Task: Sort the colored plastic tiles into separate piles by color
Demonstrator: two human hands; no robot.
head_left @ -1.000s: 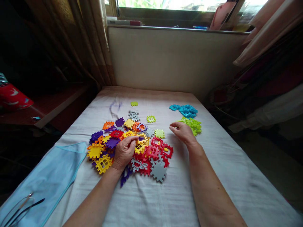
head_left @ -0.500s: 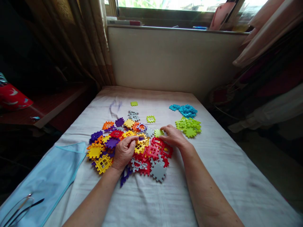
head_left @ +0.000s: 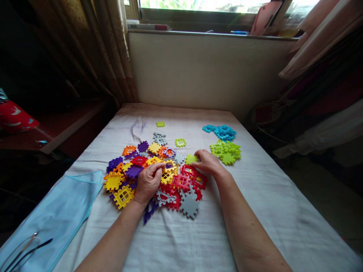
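My right hand (head_left: 209, 162) pinches the edge of a light green toothed building tile (head_left: 191, 159) at the right side of a mixed pile. My left hand (head_left: 149, 183) rests over the middle of the pile with thumb and forefinger pressed together. Its fingertips touch or nearly touch a yellow window-shaped tile (head_left: 170, 166); whether they grip anything is hidden. Between the hands lie red tiles (head_left: 183, 181), and nearer to me is a grey tile (head_left: 190, 206). Purple tiles (head_left: 134, 171), yellow ones (head_left: 114, 181) and orange ones (head_left: 129, 150) surround my left hand.
Green tiles (head_left: 226, 152) and blue tiles (head_left: 225, 132) are heaped at the right back. Single green tiles (head_left: 180, 142) and grey ones (head_left: 160, 138) lie behind the pile. A pale blue cloth (head_left: 61, 207) with glasses (head_left: 27, 249) lies at left on the white sheet (head_left: 255, 219).
My right hand and the light green tile have shifted slightly to the right. My left hand stays in place.
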